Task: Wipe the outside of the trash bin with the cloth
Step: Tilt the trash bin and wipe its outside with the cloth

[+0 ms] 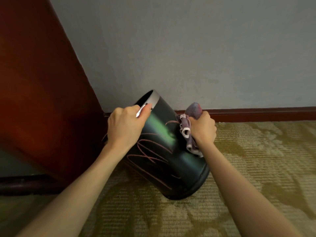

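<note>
1. Your glossy black cylindrical trash bin with thin pink scribble lines [164, 151] sits tilted on the patterned olive-and-beige carpet [256, 168]. Its open mouth leans up and away toward the corner, and its rounded base edge rests on the carpet nearest you.

2. Your left hand [125, 125] is clamped on the bin's upper rim: the thumb lies over the silver metal rim band [154, 100] and the fingers wrap down the left side of the wall. The fingertips are hidden behind the bin.

3. Your right hand [202, 128] is closed in a fist around a bunched greyish-purple cloth with a pale hem [188, 132]. One wad of cloth pokes out above the fist, and a longer tail hangs below it.

4. The cloth is pressed against the bin's outer wall on its upper right side, just beside a greenish sheen on the glossy surface.

5. Your two hands are apart, one on each side of the bin, with the bin's wall between them. Both forearms are bare.

6. The bin stands near the plain grey wall [188, 48], close to the dark red-brown baseboard [256, 114], and just beside a reddish-brown wooden panel [34, 82] on your left.
</note>
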The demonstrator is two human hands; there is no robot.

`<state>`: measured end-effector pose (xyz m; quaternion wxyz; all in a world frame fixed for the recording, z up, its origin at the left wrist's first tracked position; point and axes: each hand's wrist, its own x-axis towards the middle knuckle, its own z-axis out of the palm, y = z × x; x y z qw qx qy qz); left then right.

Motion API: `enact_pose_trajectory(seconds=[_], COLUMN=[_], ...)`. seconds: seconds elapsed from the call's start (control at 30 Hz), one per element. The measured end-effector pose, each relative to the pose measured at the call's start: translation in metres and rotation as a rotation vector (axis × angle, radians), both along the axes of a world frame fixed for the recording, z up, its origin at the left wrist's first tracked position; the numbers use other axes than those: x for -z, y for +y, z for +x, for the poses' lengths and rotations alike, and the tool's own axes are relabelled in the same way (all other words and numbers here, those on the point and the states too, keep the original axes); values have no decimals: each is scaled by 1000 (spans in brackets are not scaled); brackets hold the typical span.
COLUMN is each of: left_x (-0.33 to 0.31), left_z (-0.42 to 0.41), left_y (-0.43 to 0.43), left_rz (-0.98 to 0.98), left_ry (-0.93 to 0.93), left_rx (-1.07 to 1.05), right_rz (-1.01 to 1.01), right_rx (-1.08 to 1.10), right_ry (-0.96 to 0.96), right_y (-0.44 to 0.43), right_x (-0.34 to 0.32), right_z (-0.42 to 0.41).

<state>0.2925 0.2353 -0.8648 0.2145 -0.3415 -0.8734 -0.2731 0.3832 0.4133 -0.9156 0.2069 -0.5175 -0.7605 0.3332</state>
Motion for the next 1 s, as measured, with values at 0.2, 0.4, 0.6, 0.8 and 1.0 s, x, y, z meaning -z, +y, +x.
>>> enact_pose_trajectory(seconds=[0.2,0.4,0.6,0.8,1.0], left_x=[-1,-5,-7,-7,-3], left_z=[-1,-10,-24,-17,2], left_y=[1,16,28,20,3], left_rz=[-25,-22,-32,-42,-130], left_ry=[-40,-120,-138,-121,-22], left_rx=[-40,-73,-61,7,66], right_rz=[43,270,400,308,-15], right_rx=[33,60,-19,-16,-6], right_ry=[11,198,286,288,94], right_y=[-8,-42,-79,-62,-14], right_x=[0,1,8,-1,-16], right_z=[-4,10,14,13,-9])
